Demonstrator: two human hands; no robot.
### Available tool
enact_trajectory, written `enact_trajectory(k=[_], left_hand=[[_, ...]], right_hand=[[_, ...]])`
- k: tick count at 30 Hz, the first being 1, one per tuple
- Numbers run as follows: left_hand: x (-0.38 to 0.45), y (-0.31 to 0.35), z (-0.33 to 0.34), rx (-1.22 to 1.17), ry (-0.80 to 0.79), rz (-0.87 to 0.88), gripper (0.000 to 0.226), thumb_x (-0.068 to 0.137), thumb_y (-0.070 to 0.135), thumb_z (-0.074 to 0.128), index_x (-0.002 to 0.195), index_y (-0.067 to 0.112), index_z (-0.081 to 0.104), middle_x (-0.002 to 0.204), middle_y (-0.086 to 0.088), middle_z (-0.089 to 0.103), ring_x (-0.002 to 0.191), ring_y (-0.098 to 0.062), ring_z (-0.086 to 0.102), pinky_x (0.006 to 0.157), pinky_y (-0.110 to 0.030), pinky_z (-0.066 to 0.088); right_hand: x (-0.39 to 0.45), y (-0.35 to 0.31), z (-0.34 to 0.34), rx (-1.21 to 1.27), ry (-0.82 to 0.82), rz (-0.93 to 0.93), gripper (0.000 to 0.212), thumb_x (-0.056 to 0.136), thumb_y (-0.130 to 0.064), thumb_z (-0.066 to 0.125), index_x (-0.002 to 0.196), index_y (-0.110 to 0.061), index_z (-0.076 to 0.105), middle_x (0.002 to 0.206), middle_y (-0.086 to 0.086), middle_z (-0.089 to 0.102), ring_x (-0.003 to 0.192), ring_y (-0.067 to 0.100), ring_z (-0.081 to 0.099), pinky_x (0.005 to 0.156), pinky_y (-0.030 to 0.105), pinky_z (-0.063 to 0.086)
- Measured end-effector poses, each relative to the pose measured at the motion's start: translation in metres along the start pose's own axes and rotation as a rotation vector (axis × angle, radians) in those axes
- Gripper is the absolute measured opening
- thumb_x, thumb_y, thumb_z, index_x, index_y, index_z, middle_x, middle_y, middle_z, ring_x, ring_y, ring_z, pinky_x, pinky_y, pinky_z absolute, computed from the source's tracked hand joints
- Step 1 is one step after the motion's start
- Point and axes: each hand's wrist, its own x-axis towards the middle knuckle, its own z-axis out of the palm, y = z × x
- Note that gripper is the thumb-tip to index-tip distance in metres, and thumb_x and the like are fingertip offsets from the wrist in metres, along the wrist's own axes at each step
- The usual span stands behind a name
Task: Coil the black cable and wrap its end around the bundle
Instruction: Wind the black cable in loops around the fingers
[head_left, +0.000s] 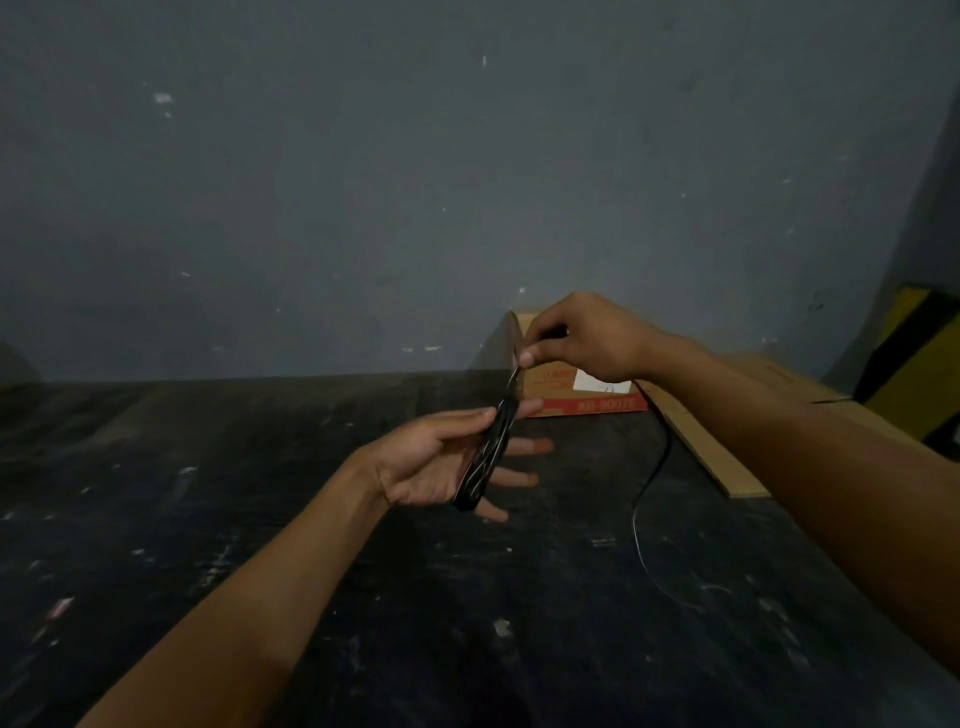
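Meanwhile left hand (441, 462) holds the black cable (488, 457) bundle; right hand (587, 338) pinches its strand.

The bundle (485, 457) lies across the left hand (441, 462) above the bench (260, 519). The right hand (582, 338) is up and to the right of it, at the bundle's top end. Behind both, a box (587, 397) stands against the wall (363, 182). Loose cable (654, 467) trails down onto the bench at right, beside a flat cardboard sheet (727, 447).
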Motion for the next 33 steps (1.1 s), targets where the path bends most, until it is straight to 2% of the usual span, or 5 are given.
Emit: enact_trajectory(k=[3, 6, 13, 17, 33], left_hand=[[-0.002, -0.002, 0.004, -0.018, -0.075, 0.017, 0.053, 0.095, 0.037, 0.051, 0.147, 0.034, 0.038, 0.157, -0.014, 0.032, 0.142, -0.042, 0.031, 0.105, -0.068, 0.029], [-0.002, 0.002, 0.011, -0.028, -0.121, 0.070, 0.053, 0.097, 0.036, 0.048, 0.148, 0.033, 0.035, 0.158, -0.015, 0.031, 0.142, -0.044, 0.029, 0.104, -0.069, 0.025], [-0.002, 0.022, 0.022, -0.075, -0.182, 0.188, 0.052, 0.098, 0.036, 0.041, 0.149, 0.033, 0.033, 0.157, -0.016, 0.027, 0.141, -0.044, 0.025, 0.099, -0.068, 0.028], [0.001, 0.028, 0.021, -0.101, -0.167, 0.251, 0.051, 0.098, 0.038, 0.034, 0.149, 0.034, 0.031, 0.156, -0.015, 0.030, 0.140, -0.045, 0.027, 0.101, -0.071, 0.025], [0.006, 0.020, -0.019, -0.119, 0.313, 0.363, 0.044, 0.095, 0.042, 0.038, 0.138, 0.040, 0.047, 0.149, -0.011, 0.044, 0.135, -0.041, 0.041, 0.102, -0.075, 0.027]], right_hand=[[-0.004, 0.016, 0.013, 0.126, 0.013, 0.010, 0.017, 0.087, -0.023, 0.067, 0.095, -0.012, 0.075, 0.072, -0.018, 0.067, 0.066, -0.015, 0.057, 0.059, 0.000, 0.037], [-0.012, 0.033, 0.041, 0.374, 0.032, 0.094, 0.015, 0.093, -0.024, 0.059, 0.092, -0.017, 0.072, 0.055, -0.020, 0.063, 0.048, -0.005, 0.053, 0.048, 0.009, 0.041], [-0.043, 0.044, 0.126, 0.811, 0.030, 0.251, 0.026, 0.100, -0.027, 0.039, 0.107, -0.022, 0.064, 0.098, 0.005, 0.066, 0.075, 0.021, 0.062, 0.060, 0.029, 0.053], [-0.057, 0.024, 0.167, 0.933, -0.063, 0.357, 0.027, 0.101, -0.029, 0.040, 0.097, -0.023, 0.066, 0.064, 0.000, 0.049, 0.052, 0.011, 0.048, 0.050, 0.030, 0.049], [-0.068, -0.040, 0.165, 0.623, -0.184, 0.285, 0.034, 0.102, -0.033, 0.035, 0.112, -0.014, 0.062, 0.058, -0.007, 0.045, 0.040, -0.002, 0.042, 0.041, 0.011, 0.035]])
